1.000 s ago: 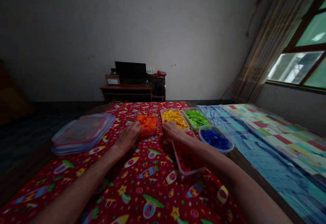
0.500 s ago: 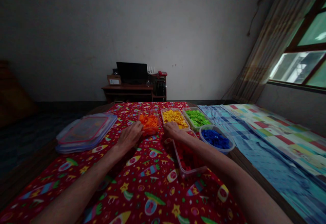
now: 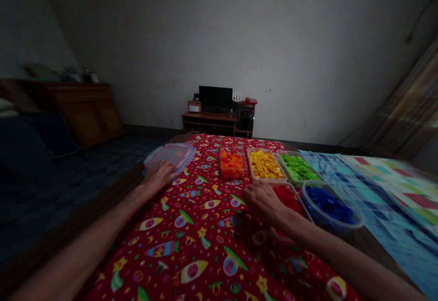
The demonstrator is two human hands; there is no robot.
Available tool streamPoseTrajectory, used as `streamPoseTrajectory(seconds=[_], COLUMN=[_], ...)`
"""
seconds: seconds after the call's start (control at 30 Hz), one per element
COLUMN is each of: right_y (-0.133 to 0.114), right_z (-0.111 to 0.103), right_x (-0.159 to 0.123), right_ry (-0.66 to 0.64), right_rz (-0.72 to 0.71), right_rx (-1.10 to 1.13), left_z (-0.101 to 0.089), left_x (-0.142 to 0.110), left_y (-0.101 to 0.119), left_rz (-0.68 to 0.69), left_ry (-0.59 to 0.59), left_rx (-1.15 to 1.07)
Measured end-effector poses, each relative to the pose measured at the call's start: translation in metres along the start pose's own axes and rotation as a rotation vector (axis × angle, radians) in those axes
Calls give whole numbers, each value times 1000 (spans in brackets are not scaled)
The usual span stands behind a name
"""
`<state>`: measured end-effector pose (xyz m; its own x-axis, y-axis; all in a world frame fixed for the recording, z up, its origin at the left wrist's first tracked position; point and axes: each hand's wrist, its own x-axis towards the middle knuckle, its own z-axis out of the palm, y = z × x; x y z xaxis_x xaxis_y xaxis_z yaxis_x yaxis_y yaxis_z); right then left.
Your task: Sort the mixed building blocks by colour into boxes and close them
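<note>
My left hand (image 3: 159,175) rests on the near part of a stack of clear plastic lids (image 3: 181,152), fingers stretched forward over it. The upper lid has a pink-red rim. My right hand (image 3: 262,198), its fingers curled in, is beside the left edge of a clear container (image 3: 302,204) of red bricks (image 3: 287,196); nothing shows in its grasp. Hand and forearm hide part of that container. Beyond it stands a container (image 3: 268,181) of yellow bricks (image 3: 265,163). To its left is a clear box (image 3: 233,174) of orange bricks (image 3: 232,160).
Green bricks (image 3: 298,167) fill a container behind a round tub (image 3: 330,225) of blue bricks (image 3: 326,204). A red patterned cloth (image 3: 201,209) covers the table. A bed with checked bedding (image 3: 342,173) adjoins on the right. A monitor (image 3: 215,97) stands on a far desk.
My left hand has left the orange box and moved left onto the lids. My right hand has drawn back nearer me from beside the yellow container. The view has turned left.
</note>
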<state>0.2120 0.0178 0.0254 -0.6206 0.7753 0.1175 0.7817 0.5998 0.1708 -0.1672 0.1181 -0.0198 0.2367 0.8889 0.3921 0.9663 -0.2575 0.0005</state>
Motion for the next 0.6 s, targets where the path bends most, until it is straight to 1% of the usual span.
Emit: streamPoseTrajectory(seconds=[0.1,0.23,0.33,0.4,0.53,0.6], right_y=[-15,-26,-32,-34,-36,-36], right_z=[3,7,8,7,5,6], right_x=[-9,-21,-34,-43,-59,-65], right_ry=[13,67,106,102,87,90], right_rz=[-43,-97,-124,-137,-131,-110], right_rx=[17,54,87,98,109,115], left_z=[0,-3,-5,-7,-16,-23], left_x=[-4,-1,3,6,13,16], left_y=[2,6,6,5,0,-3], left_rz=[-26,-55,-29,-10,41,49], left_ry=[-41,-45,-87,-108,-31,-28], left_rx=[52,107,136,173,271,327])
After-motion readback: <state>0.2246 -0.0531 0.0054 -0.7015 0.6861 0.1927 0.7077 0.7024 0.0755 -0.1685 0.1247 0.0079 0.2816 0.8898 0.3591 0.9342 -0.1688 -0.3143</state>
